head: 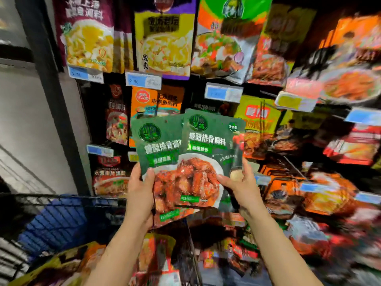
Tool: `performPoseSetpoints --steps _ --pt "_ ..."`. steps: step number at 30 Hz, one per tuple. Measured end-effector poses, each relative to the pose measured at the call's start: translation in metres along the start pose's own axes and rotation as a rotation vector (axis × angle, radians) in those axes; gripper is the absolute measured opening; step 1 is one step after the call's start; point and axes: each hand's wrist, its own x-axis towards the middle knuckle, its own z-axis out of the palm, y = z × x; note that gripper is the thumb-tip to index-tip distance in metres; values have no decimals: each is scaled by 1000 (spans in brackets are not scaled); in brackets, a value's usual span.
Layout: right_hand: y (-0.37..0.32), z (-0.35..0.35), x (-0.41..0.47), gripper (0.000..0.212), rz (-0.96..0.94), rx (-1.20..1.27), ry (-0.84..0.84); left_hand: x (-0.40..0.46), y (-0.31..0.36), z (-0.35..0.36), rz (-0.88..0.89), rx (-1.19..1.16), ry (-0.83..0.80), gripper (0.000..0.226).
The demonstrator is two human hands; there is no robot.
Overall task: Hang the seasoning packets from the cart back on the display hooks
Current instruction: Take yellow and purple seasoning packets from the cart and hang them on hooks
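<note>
Two matching green seasoning packets with a rib dish printed on them are held up in front of the display. My left hand (142,195) grips the lower left of the left green packet (158,149). My right hand (239,184) grips the lower right of the right green packet (210,153), which overlaps the left one. Both packets are upright, slightly fanned apart, with their hang holes near the top. Behind them hang rows of other packets on hooks; the hooks themselves are mostly hidden.
The cart (61,215) with a blue mesh basket sits at lower left, holding several loose packets (68,263). Price tags (143,81) stick out in front of the hanging rows. A dark upright post (51,83) bounds the display's left side, with a grey wall beyond.
</note>
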Motion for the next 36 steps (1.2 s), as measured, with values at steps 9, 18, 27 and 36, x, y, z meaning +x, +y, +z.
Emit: performPoseSetpoints --steps 9,18,27,36 --pt "7 -18 46 91 -43 29 40 9 -12 11 43 15 39 29" --pt "-18 -10 95 86 -104 7 3 30 -14 18 81 24 113 27" --pt "-16 -15 101 90 -64 -50 7 30 -26 24 71 12 120 32" --pt "-7 18 181 77 6 -44 90 27 -34 -10 98 115 261 29"
